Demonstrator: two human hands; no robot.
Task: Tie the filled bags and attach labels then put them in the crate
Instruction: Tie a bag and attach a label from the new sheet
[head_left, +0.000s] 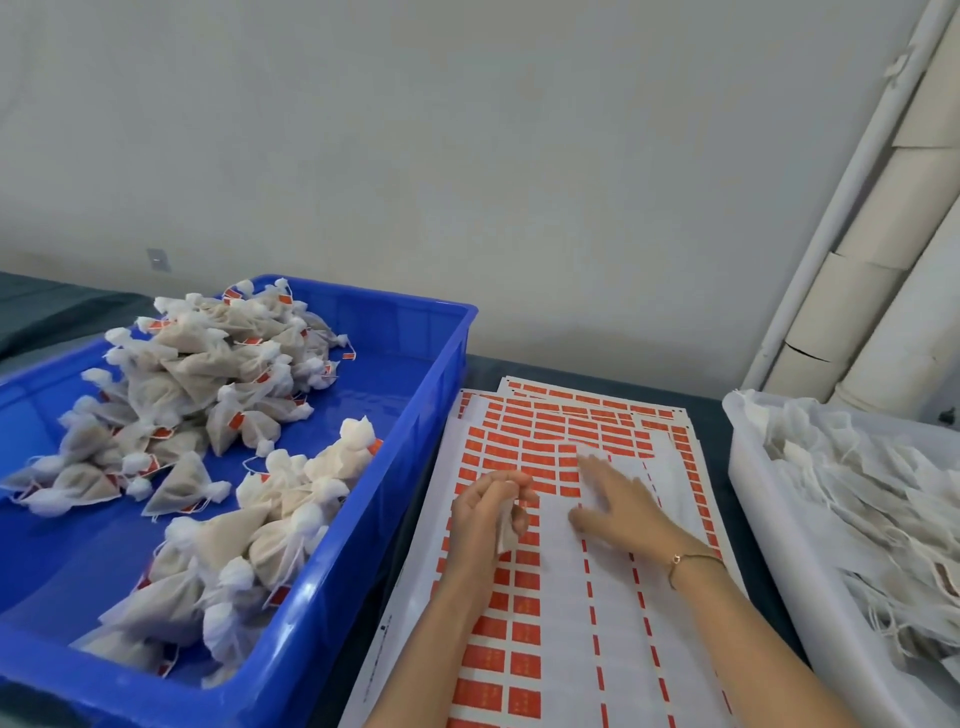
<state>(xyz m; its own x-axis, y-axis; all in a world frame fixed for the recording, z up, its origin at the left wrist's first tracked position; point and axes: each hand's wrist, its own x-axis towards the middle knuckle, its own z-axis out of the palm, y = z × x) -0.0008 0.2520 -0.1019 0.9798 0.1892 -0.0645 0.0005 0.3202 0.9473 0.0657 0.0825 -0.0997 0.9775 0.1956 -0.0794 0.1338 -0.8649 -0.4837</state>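
Observation:
A blue crate (400, 467) on the left holds several tied white bags (208, 384) with orange labels on their strings. Sheets of orange labels (550, 597) lie in the middle of the table. Over the top sheet, my left hand (485, 512) pinches a small white bag (505, 530) that hangs under its fingers. My right hand (618, 501) is blurred, with its fingers spread flat over the label sheet near the orange stickers; whether it touches the sheet I cannot tell.
A translucent white bin (753, 467) at the right holds a heap of untied white bags (872, 509). Cardboard tubes (893, 270) lean in the corner behind it. A grey wall runs along the back of the dark table.

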